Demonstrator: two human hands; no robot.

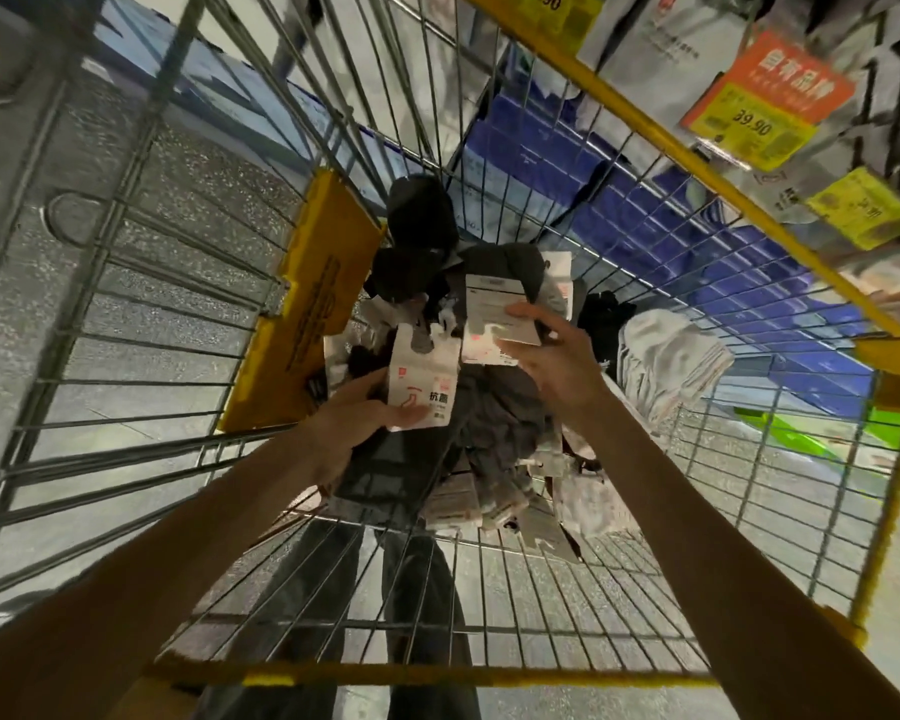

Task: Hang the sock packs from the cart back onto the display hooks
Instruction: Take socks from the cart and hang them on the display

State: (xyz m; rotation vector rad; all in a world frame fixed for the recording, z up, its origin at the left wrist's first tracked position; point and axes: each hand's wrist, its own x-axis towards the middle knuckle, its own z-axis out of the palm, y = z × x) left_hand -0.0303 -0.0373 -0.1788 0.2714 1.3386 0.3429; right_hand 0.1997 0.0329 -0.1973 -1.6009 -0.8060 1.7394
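Silver wire, thin and glossy, forms the grid walls of the cart (126,304), which is edged with a painted yellow rim. A flat yellow plastic flap (313,304) leans against the inside of its left wall.

In the cart's bottom lies a loose heap of sock packs (494,433): soft, dark grey and black knit folded under stiff white card headers. A ribbed, pale grey bundle (666,361) rests at the heap's right side.

Both hands reach down into the cart, each grasping one pack just above the heap. The left hand (357,413) cups the first pack (422,392) from below. Its thumb is pressed across the lower edge of the white card, which is printed in red and has a notched hanger tab at the top. The right hand (552,366) pinches the second pack (494,309) by its rectangular white card, thumb on the printed face, with dark grey fabric behind. The two cards nearly touch.

A black sock mass (422,215) sits beyond them. It may belong to one of the held packs, though blur makes that unclear.

Counted: two hands, two held packs, one cart. Three price tags show at the upper right, one of them orange and yellow (765,90).
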